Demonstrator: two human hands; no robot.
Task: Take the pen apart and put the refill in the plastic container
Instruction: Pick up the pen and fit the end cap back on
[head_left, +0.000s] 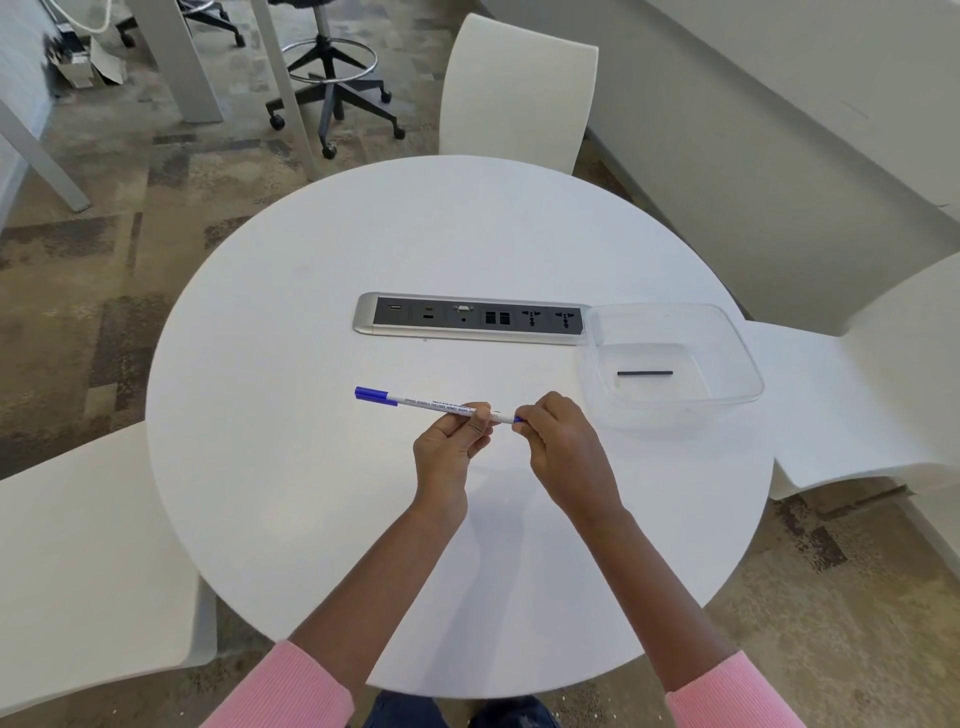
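— Item one?
— Pen (431, 404), white barrel with small printed lettering, blue cap at its left end. Held level above the round white desk (291, 364), not touching it.

— Who has it?
— Both hands. Left hand (451, 448): fingers (475, 415) closed around the barrel near its right end. Right hand (558, 441): fingers (530, 415) pinched shut on the blue tip end, a sliver of blue showing just left of them. The two hands sit just beside each other, a short stretch of barrel between them.

— Item two?
— Clear plastic container (748, 364), open-topped, standing on the desk's right side, beyond and to the right of the right hand. Its near-left corner lies close to that hand, apart from it.

— Contents?
— One thin dark stick (644, 373), lying flat on the container's floor, roughly parallel to the desk's front edge. Whether it is a refill I cannot tell.

— Item three?
— Power and data panel (467, 317), silver frame, set into the desk's centre; its right end meets the container's far-left corner.

— Surroundings?
— White chairs (519, 88) around the desk, a wheeled stool (332, 78) on the carpet behind. Pink sleeves (291, 686) on both forearms.
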